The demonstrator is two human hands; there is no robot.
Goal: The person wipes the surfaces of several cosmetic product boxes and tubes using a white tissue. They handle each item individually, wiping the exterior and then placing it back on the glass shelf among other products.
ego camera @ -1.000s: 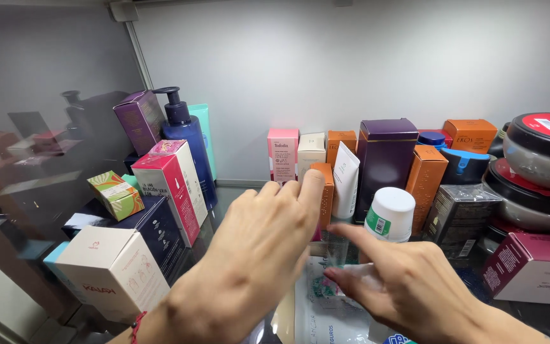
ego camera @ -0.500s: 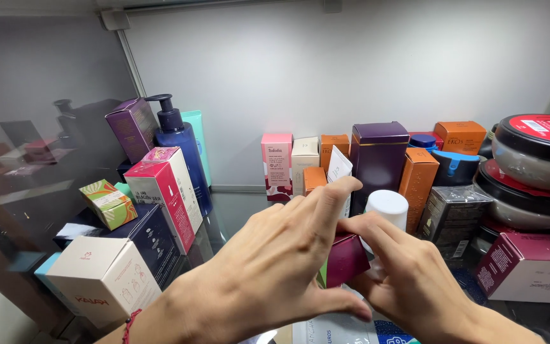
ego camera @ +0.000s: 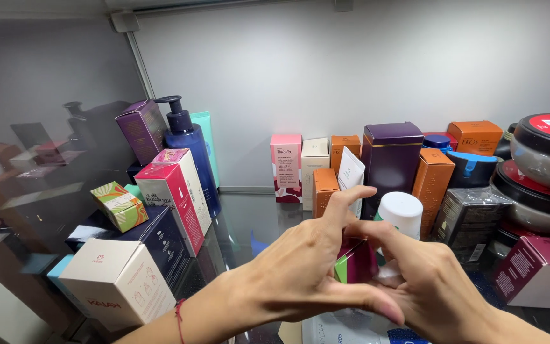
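Observation:
My left hand and my right hand meet low in the middle of the head view, both wrapped around a small magenta box with a green edge. The left fingers cover its near side, with the index finger stretched up over its top. The right fingers press its right side. Most of the box is hidden by the hands. Just behind it stands a white jar with a white lid, and a white tube leans against a tall purple box.
Several cosmetic boxes crowd the glass shelf: a pink and white box, a blue pump bottle, a white carton at the left. Stacked round tubs and a maroon box stand at the right.
Both hands have closed in on the small magenta box and lifted it slightly; a second ago they hovered with fingers spread above flat packets on the shelf.

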